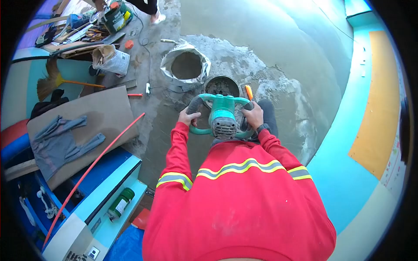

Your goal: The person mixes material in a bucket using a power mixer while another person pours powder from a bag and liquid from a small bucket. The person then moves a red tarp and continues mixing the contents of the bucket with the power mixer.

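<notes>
A green power mixer (224,116) with a grey vented motor end is held in front of my body. My left hand (190,117) is wrapped round its left handle, and my right hand (254,115) grips the handle on the right. Just beyond the mixer is a round bucket (222,82) with wet grey material in it; the mixer hides its near side. An open white sack (186,65) of grey powder stands beyond it to the left. An orange-handled tool (249,92) is near my right hand.
Another person's foot (158,18) is at the top beside a green container (116,18). A white sack (111,60), a broom (53,79) and a board with a grey garment (64,140) are on the left. A power cord crosses the floor. Smooth wet cement (300,39) lies ahead right.
</notes>
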The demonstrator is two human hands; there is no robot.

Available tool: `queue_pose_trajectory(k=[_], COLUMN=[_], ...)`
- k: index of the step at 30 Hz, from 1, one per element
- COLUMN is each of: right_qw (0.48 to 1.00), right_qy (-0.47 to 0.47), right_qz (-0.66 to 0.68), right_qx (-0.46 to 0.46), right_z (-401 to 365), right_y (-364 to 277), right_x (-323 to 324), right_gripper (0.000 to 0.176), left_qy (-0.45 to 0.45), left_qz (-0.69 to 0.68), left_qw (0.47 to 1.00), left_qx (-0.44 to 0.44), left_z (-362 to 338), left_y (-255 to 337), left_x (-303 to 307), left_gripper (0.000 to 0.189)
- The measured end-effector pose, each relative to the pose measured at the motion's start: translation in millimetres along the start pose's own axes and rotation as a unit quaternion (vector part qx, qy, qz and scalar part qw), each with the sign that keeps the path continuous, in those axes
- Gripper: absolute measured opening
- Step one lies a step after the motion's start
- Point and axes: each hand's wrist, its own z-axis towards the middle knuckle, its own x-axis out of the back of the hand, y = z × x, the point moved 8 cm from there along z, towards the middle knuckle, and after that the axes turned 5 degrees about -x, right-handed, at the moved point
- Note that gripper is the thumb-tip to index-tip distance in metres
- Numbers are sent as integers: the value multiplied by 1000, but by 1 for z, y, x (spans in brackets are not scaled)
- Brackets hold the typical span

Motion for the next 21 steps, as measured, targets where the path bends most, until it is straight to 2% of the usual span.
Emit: queue_pose_trajectory(k=[7, 10, 13, 14, 21], right_qw=[999, 1000, 989, 995, 998], right_qy=[31, 3, -85, -70, -57], right_qz=[-25, 8, 105, 77, -6], right_qx=[0, -14, -64, -12, 8], right_z=[-7, 0, 0, 4, 8], right_y=[-4, 7, 16, 18, 1], right_x=[-3, -10, -19, -19, -14], right_gripper=[38, 36, 36, 36, 35], left_qy=[18, 38, 52, 47, 103], left_qz=[-16, -25, -66, -74, -85], left_qw=[1000, 999, 996, 996, 991], left_qx=[5, 14, -2, -12, -12], left_z=[-3, -5, -14, -17, -22], left_y=[-8, -13, -25, -31, -42], left_x=[7, 8, 12, 12, 13], left_gripper=[32, 32, 30, 29, 20])
